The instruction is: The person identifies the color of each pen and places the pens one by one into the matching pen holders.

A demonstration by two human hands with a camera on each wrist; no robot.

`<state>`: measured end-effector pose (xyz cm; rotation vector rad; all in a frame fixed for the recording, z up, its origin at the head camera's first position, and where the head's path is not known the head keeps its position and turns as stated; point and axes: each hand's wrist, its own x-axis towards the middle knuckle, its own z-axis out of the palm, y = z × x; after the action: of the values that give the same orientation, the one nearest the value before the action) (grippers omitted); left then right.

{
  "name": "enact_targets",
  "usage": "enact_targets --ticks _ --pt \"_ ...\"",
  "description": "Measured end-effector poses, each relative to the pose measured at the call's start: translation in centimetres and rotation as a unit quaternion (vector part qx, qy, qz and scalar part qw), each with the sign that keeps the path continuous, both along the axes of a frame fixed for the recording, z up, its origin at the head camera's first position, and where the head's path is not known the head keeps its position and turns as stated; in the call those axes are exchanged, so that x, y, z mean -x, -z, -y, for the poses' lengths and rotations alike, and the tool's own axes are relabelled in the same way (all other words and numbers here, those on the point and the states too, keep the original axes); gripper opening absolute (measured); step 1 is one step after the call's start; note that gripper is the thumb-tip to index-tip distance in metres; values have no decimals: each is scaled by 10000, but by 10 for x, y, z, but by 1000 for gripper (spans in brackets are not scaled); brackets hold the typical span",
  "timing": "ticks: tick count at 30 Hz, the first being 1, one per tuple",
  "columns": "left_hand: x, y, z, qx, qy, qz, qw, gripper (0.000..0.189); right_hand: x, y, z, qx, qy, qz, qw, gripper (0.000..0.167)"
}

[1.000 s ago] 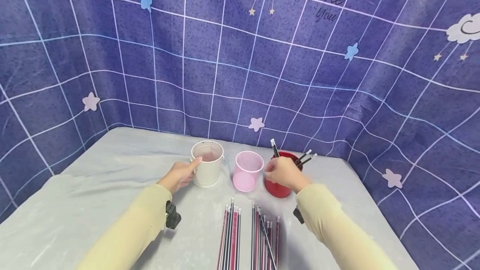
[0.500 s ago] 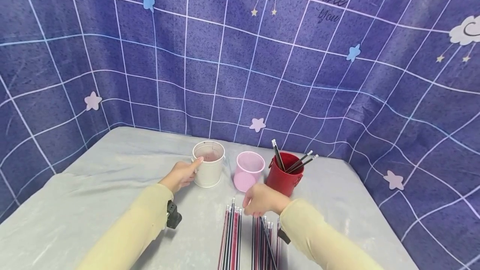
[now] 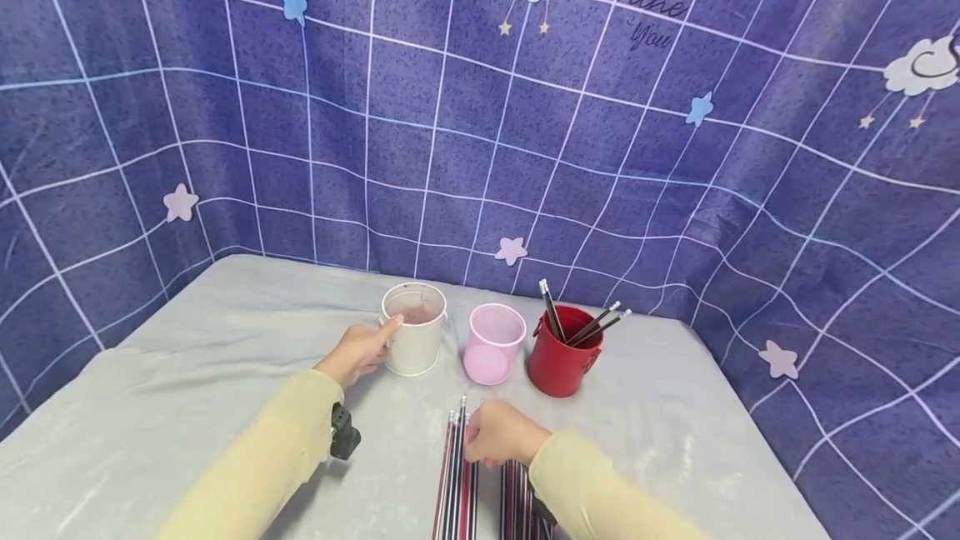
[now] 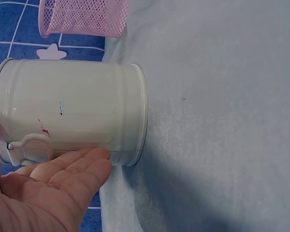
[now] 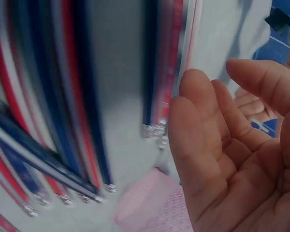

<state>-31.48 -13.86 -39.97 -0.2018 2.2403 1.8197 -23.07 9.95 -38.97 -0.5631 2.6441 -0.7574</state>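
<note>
My left hand (image 3: pixel 360 352) holds a small white metal bucket (image 3: pixel 416 348) at its left side, thumb at the rim. In the left wrist view its fingers (image 4: pixel 82 176) lie along the bucket wall below a handle lug. My right hand (image 3: pixel 498 433) is over the left bundle of pencils (image 3: pixel 452 482), near their eraser ends. The right wrist view shows its thumb (image 5: pixel 266 84) apart from the fingers, with nothing between them. A second bundle of pencils (image 3: pixel 516 498) lies to the right, partly hidden by my right arm. One pencil (image 5: pixel 43 159) there lies slantwise across others.
A pink mesh cup (image 3: pixel 491 352) stands between the white bucket and a red bucket (image 3: pixel 558 369). Several dark pencils (image 3: pixel 553 311) lean inside the red bucket. The grey cloth (image 3: pixel 247 332) covers the table, and a blue gridded curtain (image 3: pixel 420 148) hangs behind.
My right hand has moved from the red bucket down and left to the left pencil bundle. The left hand stays at the white bucket.
</note>
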Motion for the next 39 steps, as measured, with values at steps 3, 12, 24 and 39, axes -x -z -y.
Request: enact_targets --ticks 3,12,24,39 --pt "0 0 0 19 -17 -26 10000 81 -1 5 0 73 -1 75 9999 16" --pt "-1 -3 0 124 -34 33 9999 80 -10 18 4 196 -25 117 9997 11" --pt "-3 -3 -2 48 -229 -7 9997 80 -9 23 14 -130 -142 -391 9991 11" --pt "-3 1 -3 -25 -300 -103 9995 79 -10 26 19 -353 190 -534 9978 32"
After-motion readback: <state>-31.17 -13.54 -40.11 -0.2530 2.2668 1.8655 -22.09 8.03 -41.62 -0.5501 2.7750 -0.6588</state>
